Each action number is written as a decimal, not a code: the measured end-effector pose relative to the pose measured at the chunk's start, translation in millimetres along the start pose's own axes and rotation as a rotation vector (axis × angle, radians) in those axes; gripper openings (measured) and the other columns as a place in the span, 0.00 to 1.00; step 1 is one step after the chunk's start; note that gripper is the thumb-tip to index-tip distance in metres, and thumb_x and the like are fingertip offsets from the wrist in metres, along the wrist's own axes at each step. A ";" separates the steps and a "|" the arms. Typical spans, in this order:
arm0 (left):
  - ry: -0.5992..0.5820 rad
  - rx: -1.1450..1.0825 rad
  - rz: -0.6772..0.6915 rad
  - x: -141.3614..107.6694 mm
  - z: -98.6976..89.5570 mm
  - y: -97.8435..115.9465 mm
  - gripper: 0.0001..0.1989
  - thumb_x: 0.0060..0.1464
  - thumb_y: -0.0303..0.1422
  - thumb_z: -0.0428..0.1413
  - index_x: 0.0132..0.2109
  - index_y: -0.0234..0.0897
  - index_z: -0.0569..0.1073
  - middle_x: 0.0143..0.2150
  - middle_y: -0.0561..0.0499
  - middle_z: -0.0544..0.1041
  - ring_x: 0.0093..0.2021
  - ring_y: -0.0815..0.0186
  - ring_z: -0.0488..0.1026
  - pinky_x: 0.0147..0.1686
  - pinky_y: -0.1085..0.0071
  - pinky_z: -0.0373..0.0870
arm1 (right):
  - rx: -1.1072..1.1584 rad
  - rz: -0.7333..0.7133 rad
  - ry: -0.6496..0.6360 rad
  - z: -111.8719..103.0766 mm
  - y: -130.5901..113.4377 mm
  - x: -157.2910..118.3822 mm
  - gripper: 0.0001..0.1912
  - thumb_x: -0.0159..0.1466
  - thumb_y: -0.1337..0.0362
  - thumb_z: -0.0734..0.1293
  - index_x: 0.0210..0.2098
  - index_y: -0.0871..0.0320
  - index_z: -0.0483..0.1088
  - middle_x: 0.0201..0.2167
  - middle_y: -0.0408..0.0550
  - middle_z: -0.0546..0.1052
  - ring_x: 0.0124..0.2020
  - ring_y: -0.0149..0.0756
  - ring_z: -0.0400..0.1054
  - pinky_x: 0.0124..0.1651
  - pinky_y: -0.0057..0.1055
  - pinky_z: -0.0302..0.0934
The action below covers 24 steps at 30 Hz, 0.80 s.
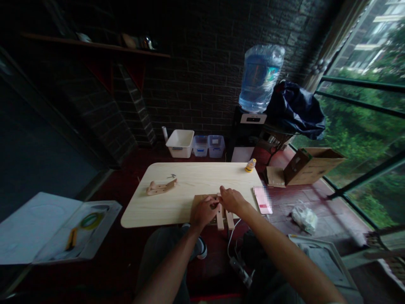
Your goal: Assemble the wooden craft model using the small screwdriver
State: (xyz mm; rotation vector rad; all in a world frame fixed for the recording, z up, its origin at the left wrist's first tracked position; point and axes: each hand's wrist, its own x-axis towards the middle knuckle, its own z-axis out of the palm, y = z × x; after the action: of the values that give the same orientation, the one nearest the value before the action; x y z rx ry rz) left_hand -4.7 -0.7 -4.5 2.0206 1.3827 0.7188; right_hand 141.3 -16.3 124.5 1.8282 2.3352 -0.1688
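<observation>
At the table's near edge, my left hand (206, 209) has its fingers drawn together in a pinch; what lies between the fingertips is too small to make out. My right hand (232, 200) is closed around the top of a pale wooden piece (220, 218), its fingertips close to the left ones. A second wooden bar (229, 220) lies beside that piece, and both stick out past the table edge toward me. Partly under my left hand is a brown wooden board (198, 202). My hands hide where these parts meet.
On the light wooden table (180, 211) stand a curved wooden part (162, 187), small dark metal pieces (171, 176) and a yellow-capped bottle (250, 165). A pink-and-white phone-like item (263, 200) lies at the right edge. An open white case (95, 228) is at left; a cable (232, 240) hangs below.
</observation>
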 end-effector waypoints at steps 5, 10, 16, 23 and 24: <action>0.012 -0.016 0.022 1.8 2.5 -2.2 0.07 0.59 0.34 0.59 0.41 0.43 0.82 0.44 0.52 0.80 0.41 0.68 0.77 0.43 0.73 0.71 | -0.002 -0.072 -0.027 -2.2 1.9 -1.5 0.15 0.72 0.65 0.58 0.58 0.59 0.62 0.49 0.63 0.78 0.49 0.49 0.77 0.45 0.38 0.69; 0.024 -0.004 0.026 0.6 4.5 -4.6 0.08 0.60 0.35 0.58 0.44 0.44 0.82 0.44 0.52 0.80 0.42 0.68 0.77 0.43 0.74 0.71 | -0.012 -0.080 -0.017 0.9 2.2 0.8 0.15 0.74 0.64 0.57 0.58 0.60 0.61 0.48 0.63 0.79 0.48 0.48 0.77 0.44 0.36 0.69; 0.016 0.033 0.008 1.3 2.9 -3.2 0.07 0.59 0.35 0.59 0.41 0.44 0.82 0.46 0.51 0.80 0.43 0.67 0.77 0.42 0.74 0.71 | -0.017 -0.008 -0.005 -1.2 -3.9 -2.0 0.16 0.74 0.63 0.57 0.57 0.63 0.62 0.46 0.64 0.79 0.47 0.49 0.78 0.43 0.37 0.69; 0.029 0.023 0.029 1.4 3.9 -2.0 0.06 0.60 0.33 0.59 0.40 0.44 0.81 0.47 0.52 0.79 0.41 0.69 0.77 0.43 0.74 0.71 | -0.041 -0.084 -0.031 -4.9 -3.5 -7.0 0.15 0.71 0.69 0.59 0.57 0.59 0.63 0.48 0.61 0.79 0.48 0.46 0.78 0.45 0.36 0.69; 0.033 0.021 0.030 1.3 4.4 -2.1 0.06 0.60 0.33 0.59 0.41 0.44 0.81 0.48 0.52 0.79 0.40 0.69 0.77 0.43 0.74 0.71 | -0.045 -0.088 -0.034 -4.3 -2.7 -6.7 0.15 0.71 0.69 0.59 0.57 0.59 0.63 0.48 0.61 0.79 0.48 0.46 0.78 0.45 0.36 0.69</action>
State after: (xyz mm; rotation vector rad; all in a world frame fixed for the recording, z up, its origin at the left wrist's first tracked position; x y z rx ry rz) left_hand -2.5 0.4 -8.9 2.0582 1.3868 0.7566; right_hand 139.9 -22.4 130.1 1.6902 2.3769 -0.1562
